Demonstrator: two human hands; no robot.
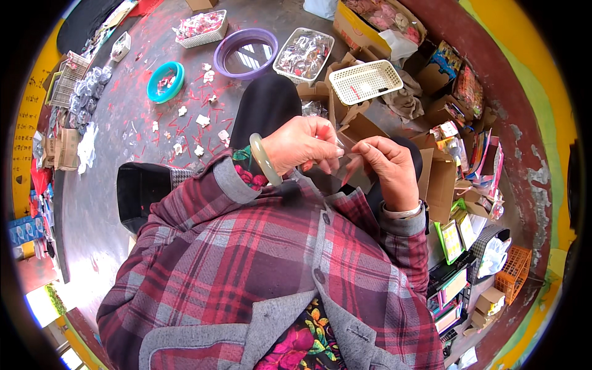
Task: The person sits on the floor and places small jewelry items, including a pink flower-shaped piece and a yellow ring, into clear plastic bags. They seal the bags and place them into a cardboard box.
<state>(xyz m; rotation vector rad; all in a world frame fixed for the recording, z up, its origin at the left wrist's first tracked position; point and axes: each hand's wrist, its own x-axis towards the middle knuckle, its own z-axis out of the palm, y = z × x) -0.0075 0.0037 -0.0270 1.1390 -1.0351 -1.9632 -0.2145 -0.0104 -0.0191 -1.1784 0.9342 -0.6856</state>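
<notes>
My left hand [302, 146], with a pale green bangle round its wrist, is in front of my body with its fingertips pinched together. They close on one edge of a small see-through plastic bag [346, 165]. Facing it, my right hand [391, 166] has thumb and forefinger pressed together on the bag's other side. The thin film stretches between the two hands, above my lap. A small reddish bit shows under my left fingers, too covered to name. Just beyond my hands stands an open cardboard box [364, 128].
Ahead are a white basket [365, 81], a basket of wrapped pieces [303, 54], a purple basin [220, 61] and a turquoise basin [150, 90]. Red scraps and small white pieces [203, 121] litter the floor. Cartons and packets crowd the right; a stool [139, 196] stands left.
</notes>
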